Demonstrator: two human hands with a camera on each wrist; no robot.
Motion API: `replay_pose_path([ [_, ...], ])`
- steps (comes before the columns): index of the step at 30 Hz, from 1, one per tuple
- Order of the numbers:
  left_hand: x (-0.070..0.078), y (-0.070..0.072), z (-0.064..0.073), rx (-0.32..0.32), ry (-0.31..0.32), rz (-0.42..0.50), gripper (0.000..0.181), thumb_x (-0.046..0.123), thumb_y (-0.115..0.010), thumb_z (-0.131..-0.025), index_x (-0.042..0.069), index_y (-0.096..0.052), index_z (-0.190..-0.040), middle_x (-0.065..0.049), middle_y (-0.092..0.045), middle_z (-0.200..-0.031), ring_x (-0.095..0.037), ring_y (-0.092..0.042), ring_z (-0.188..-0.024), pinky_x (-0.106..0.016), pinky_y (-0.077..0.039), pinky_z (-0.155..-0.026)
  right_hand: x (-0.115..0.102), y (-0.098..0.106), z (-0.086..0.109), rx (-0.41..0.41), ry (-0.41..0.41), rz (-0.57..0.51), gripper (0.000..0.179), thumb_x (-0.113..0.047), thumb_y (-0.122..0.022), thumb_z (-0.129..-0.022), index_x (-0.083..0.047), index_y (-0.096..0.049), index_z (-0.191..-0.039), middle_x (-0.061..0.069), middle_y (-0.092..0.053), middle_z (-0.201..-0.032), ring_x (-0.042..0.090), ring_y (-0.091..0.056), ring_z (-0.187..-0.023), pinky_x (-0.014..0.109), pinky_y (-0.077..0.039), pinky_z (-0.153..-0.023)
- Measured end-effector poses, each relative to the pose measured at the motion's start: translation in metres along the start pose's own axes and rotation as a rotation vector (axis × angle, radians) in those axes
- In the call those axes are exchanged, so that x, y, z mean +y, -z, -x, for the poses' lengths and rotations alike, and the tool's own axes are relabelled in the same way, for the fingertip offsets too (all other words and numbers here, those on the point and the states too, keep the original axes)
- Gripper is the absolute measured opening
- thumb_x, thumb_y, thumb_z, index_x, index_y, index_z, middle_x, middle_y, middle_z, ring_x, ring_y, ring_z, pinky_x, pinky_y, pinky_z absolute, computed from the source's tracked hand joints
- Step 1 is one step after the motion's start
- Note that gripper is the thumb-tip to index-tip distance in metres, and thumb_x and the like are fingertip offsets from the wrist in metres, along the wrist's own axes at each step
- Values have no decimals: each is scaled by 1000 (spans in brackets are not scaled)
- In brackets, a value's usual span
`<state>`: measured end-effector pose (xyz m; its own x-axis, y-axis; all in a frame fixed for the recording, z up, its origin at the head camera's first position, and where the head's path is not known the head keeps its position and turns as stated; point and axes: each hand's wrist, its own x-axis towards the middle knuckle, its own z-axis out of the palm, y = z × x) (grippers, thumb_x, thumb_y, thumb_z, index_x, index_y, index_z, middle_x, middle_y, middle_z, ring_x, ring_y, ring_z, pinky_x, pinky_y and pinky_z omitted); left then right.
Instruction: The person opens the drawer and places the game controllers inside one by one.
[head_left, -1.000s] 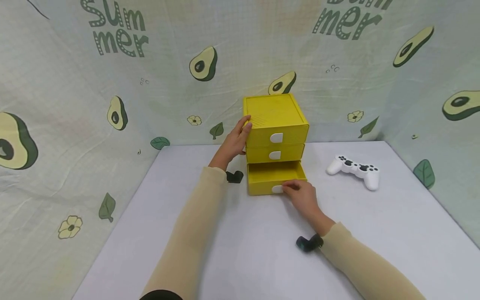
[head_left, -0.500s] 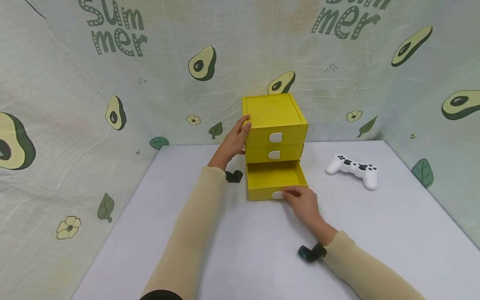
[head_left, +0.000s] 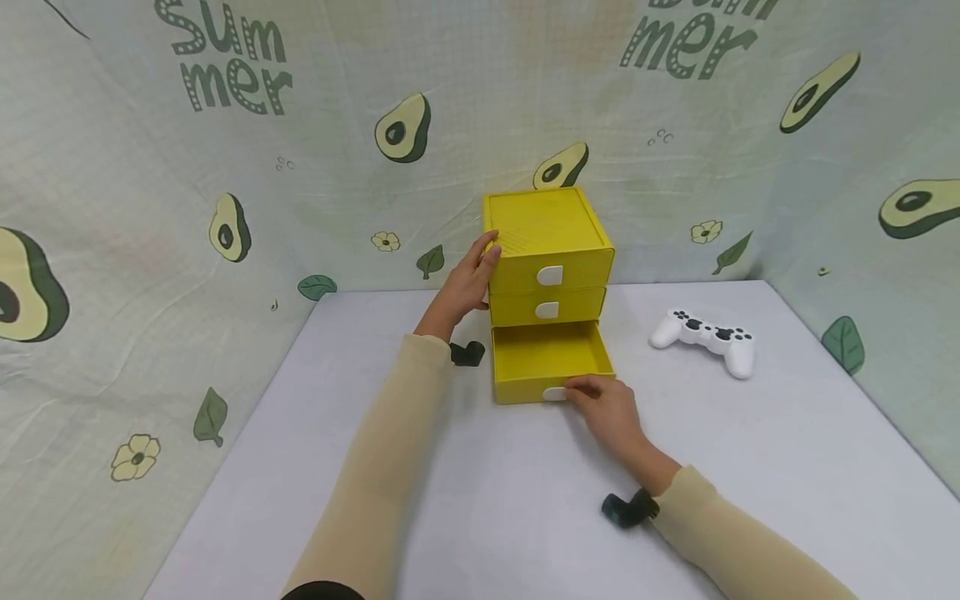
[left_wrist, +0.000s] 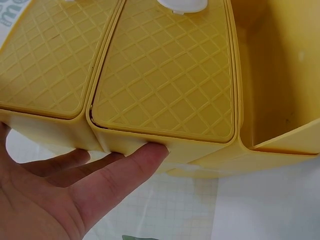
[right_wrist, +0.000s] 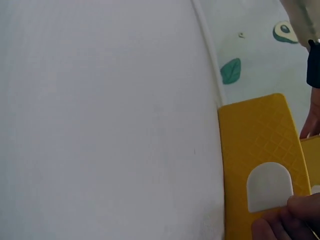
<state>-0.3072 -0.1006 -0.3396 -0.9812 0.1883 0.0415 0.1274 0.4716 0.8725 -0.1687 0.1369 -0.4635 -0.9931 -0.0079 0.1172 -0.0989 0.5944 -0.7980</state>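
A yellow mini chest of drawers [head_left: 551, 221] stands at the back of the table, its upper drawers closed. The bottom drawer [head_left: 517, 392] is pulled out, and its visible interior holds nothing. My right hand [head_left: 609, 412] pinches the white handle [right_wrist: 269, 187] at the front of that drawer. Along the chest's left side rests my left hand [head_left: 467, 283], its fingers extended; in the left wrist view the fingertips [left_wrist: 152, 152] touch the side wall beside the patterned drawer fronts.
To the right of the chest lies a white game controller [head_left: 705, 337] on the white table [head_left: 510, 500]. A cloth printed with avocados [head_left: 405, 129] hangs directly behind and along both sides.
The bottom drawer has slid farther out toward me, with my right hand moving along on its handle. My left hand stays at the chest's side.
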Motion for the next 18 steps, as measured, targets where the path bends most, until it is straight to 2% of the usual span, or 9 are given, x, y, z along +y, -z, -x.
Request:
replay_pose_path([
  [5,1,0,1,4,1,-4,56,77,-32,-87,65,-20,-141,-4,-30,-158,-36,-47,-132,-51,-57,-79,-2,10,0,-5,64,46,14,-19,-66,-92,-14,-75,-101,3,-75,-96,20,-65,-93,40,-53,-86],
  [13,1,0,2,6,0,0,57,76,-32,-88,62,-20,-142,-4,-30,-158,-37,-46,-132,-52,-57,-79,-11,36,-6,-9,50,99,21,-25,-66,-93,-11,-72,-107,8,-73,-101,24,-66,-94,41,-57,-83],
  [18,2,0,2,4,3,1,57,76,-32,-88,63,-20,-142,-4,-30,-159,-37,-46,-132,-52,-56,-80,-8,52,-14,-15,51,113,23,-27,-65,-94,-11,-70,-110,9,-72,-102,21,-66,-84,32,-57,-72],
])
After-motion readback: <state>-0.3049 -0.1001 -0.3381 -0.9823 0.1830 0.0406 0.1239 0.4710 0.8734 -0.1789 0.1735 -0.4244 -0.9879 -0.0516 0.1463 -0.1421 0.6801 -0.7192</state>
